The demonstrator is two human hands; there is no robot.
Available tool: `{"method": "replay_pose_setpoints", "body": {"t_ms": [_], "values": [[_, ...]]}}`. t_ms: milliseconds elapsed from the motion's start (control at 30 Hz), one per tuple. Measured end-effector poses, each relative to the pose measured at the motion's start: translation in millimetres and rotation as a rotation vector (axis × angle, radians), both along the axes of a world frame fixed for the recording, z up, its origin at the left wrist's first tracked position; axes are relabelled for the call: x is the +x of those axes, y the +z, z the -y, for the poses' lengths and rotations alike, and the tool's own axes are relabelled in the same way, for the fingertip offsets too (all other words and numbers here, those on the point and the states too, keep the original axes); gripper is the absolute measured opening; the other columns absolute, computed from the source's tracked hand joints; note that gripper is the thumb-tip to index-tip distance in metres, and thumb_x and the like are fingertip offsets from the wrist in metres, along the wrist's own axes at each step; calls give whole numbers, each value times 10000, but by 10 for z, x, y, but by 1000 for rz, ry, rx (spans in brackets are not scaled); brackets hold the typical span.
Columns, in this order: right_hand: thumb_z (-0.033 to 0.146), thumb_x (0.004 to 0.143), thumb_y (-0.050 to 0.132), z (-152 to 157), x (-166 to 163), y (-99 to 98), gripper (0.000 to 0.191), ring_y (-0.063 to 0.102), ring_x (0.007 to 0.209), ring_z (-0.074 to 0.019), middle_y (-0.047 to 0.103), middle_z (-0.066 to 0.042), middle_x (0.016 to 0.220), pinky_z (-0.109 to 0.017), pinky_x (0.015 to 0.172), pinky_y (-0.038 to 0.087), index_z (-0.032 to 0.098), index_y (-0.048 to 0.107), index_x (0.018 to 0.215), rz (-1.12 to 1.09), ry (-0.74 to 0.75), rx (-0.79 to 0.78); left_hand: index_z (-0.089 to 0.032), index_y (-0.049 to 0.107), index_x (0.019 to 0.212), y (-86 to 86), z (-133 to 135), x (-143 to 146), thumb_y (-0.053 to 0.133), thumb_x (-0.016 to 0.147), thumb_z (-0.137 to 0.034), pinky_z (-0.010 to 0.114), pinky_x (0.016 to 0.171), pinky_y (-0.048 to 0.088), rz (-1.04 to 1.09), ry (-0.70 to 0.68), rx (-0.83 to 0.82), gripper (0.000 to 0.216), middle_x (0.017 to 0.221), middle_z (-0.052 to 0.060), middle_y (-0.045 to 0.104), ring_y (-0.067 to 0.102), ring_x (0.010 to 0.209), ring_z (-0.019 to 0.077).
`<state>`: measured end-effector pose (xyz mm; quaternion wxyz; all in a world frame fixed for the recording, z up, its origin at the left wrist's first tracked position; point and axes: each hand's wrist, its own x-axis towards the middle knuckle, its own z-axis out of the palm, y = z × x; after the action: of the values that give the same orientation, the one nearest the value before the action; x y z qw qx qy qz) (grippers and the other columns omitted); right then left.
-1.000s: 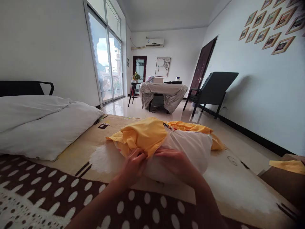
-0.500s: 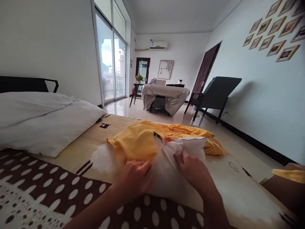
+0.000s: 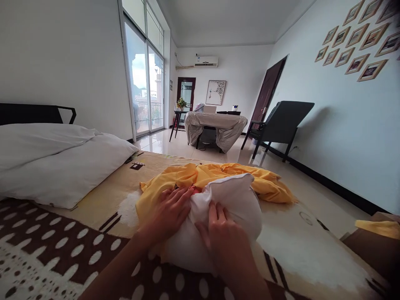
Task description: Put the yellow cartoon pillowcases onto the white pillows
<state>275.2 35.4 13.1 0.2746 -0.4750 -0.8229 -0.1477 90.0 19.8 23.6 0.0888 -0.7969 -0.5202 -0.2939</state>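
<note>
A plump white cushion (image 3: pixel 234 187) with a piped edge lies tilted on the bed, against a crumpled yellow cloth cover (image 3: pixel 175 175). My left hand (image 3: pixel 170 210) is at the cushion's left side, its fingers closed over the yellow cover where the two meet; its thumb is partly hidden. A small red patch (image 3: pixel 194 189) shows just past those fingertips. My right hand (image 3: pixel 225 233) presses into the middle of the white cushion, with fingers and thumb pinching its fabric. Part of the cushion's near side is hidden by my hands.
A large white pillow (image 3: pixel 62 166) rests on the left of the patterned bedspread (image 3: pixel 125 196). At the right edge stands a brown box (image 3: pixel 368 237) with yellow cloth on it. Beyond the bed are a covered table (image 3: pixel 215 121) and a dark chair (image 3: pixel 287 121).
The white cushion has shifted left and tipped, covering more of the yellow cover. My left hand has moved up and forward; my right hand has moved left and nearer to me.
</note>
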Motion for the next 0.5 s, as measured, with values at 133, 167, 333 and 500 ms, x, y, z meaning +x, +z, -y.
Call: {"method": "replay_pose_setpoints", "body": {"t_ms": [133, 167, 333, 500], "values": [[410, 838, 531, -296, 578, 193, 452, 672, 888, -239, 688, -125, 1067, -327, 742, 515, 175, 570, 1222, -170, 144, -265, -277, 346, 1408, -90, -95, 39, 381, 949, -307, 419, 1037, 278, 24, 9, -97, 461, 1367, 46, 515, 445, 1265, 213], [433, 823, 536, -384, 741, 235, 499, 660, 924, -247, 679, -123, 1087, -347, 775, 507, 172, 547, 1248, -257, 53, -213, -280, 347, 1407, -91, -92, 49, 384, 948, -307, 416, 1033, 277, 26, 1, -95, 461, 1368, 46, 512, 444, 1262, 213], [520, 786, 530, -740, 996, 214, 508, 633, 893, -286, 673, -142, 1005, -380, 745, 478, 141, 585, 1120, -395, -269, -270, -280, 351, 1407, -45, -41, 58, 395, 944, -300, 399, 1017, 282, 24, -28, -78, 465, 1359, 51, 519, 456, 1240, 210], [443, 863, 436, -705, 414, 93, 364, 611, 797, -250, 662, -129, 891, -344, 711, 449, 137, 586, 993, -620, -144, -252, -244, 465, 1314, 87, 48, -69, 392, 952, -309, 364, 953, 341, 49, -30, -72, 375, 1222, 55, 607, 525, 1118, 200]]}}
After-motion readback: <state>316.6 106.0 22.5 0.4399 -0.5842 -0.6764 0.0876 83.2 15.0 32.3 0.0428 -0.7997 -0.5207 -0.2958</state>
